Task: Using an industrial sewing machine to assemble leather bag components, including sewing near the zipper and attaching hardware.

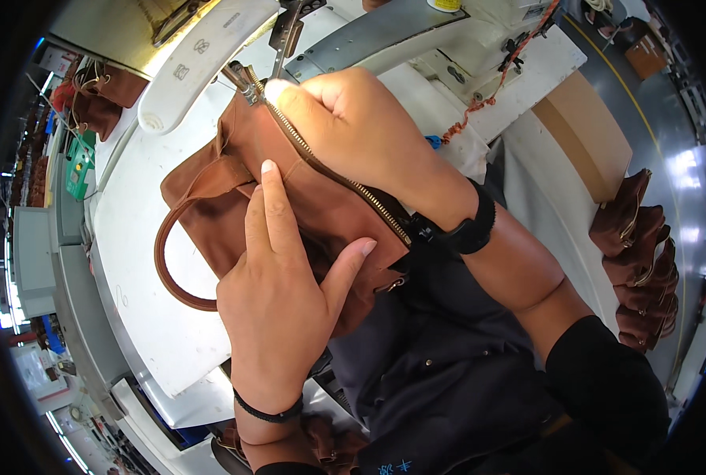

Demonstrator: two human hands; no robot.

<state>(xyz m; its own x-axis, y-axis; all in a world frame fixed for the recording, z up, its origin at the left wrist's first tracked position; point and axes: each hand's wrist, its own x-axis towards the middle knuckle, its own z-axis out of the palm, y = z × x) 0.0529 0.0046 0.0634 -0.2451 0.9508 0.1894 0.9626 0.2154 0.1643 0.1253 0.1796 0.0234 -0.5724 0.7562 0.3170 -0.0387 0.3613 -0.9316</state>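
A brown leather handbag [266, 142] lies tilted under the presser foot [248, 93] of a white sewing machine [203, 67]. My left hand [278, 297] rests on its side with two fingers stretched forward and the thumb spread away. Along the bag's upper edge runs a brass-toothed zipper [378, 207]. My right hand [361, 119] is closed over that edge, thumb close to the presser foot; its other fingertips are hidden behind the bag. A curved leather handle [161, 255] loops out to the left, on the white work table [143, 317].
More brown bags [642, 261] are stacked at the right, beside a cardboard box [586, 131]. Brown leather pieces [108, 99] lie at the far left, near a green device [78, 165]. An orange coiled cord [480, 104] hangs by the machine.
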